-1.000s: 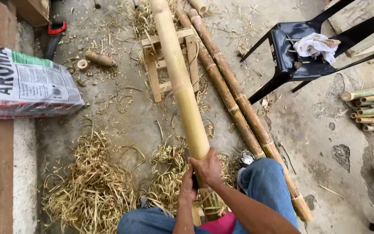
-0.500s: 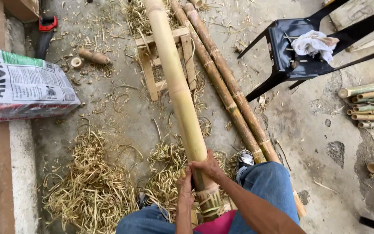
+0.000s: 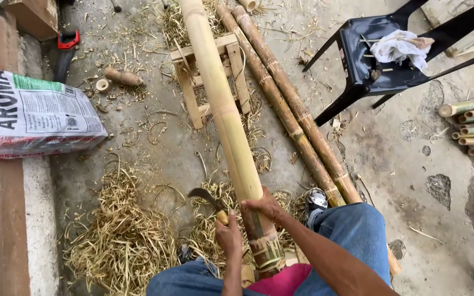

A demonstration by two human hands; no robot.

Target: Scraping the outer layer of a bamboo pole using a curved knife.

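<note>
We see the right hand (image 3: 265, 206) wrapped over the pole (image 3: 223, 118) near its lower end, fingers curled across the top, the forearm running down to the lower right. The left hand (image 3: 229, 234) is clenched around the handle of a knife (image 3: 207, 198), whose curved dark blade points up and to the left, just beside the pole.

Half a second ago the left hand sat tight against the pole with no blade showing; now it has drawn left and the knife stands clear. The right hand has stayed where it was.

The pole's long axis runs from the lap up and slightly left to the top edge, its far part resting on a small wooden stand (image 3: 210, 82). The near end, still green and rough, lies between the knees; whether it touches the floor we cannot tell.

Two darker poles (image 3: 286, 109) lie on the floor to the right. Shavings (image 3: 119, 235) are heaped to the left.
</note>
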